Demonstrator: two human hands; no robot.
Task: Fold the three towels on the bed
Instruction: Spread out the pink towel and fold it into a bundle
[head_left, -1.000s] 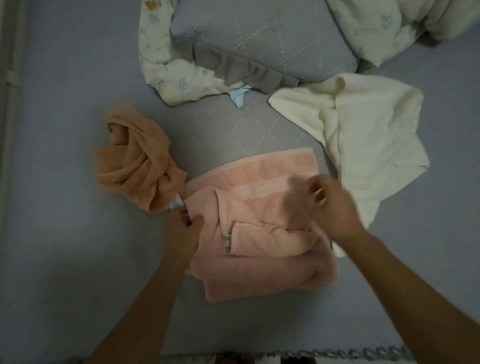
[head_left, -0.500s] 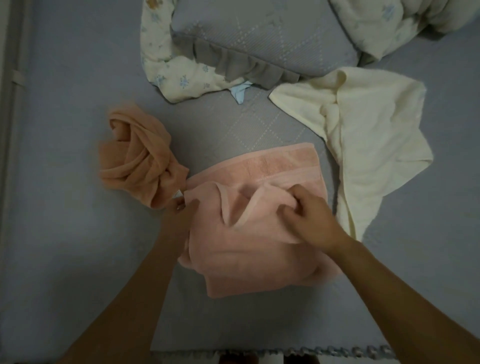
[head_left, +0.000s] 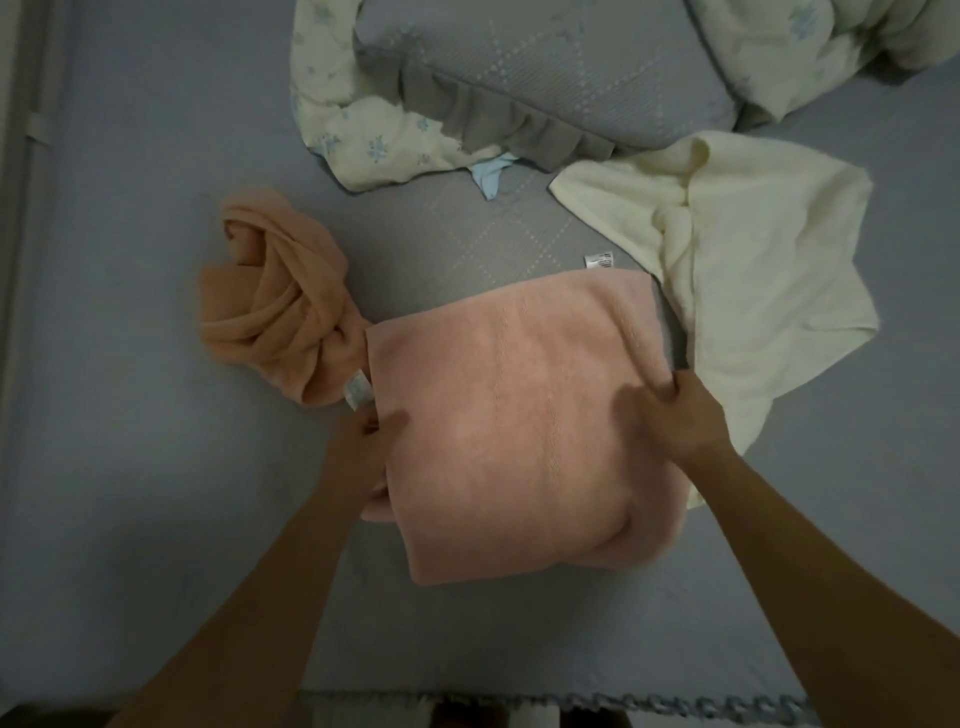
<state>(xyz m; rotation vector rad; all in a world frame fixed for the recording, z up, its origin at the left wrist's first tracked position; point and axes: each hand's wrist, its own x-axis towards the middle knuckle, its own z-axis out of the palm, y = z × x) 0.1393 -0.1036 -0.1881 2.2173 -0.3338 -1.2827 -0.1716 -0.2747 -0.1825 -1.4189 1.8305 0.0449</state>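
Both hands grip pink towel edges.

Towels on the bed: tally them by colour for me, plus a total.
Pink towel: 1, flat, both hands on its edges
Orange towel: 1, bunched
Cream towel: 1, crumpled
Total: 3

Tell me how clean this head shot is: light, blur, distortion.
Head view: dim, flat light with a cool grey cast and no glare; soft shadows beside the pink towel; the right hand and left hand look slightly motion-smeared at the fingers; wide-angle bending shows along the bed edges; the peach towel and cream towel read clearly.
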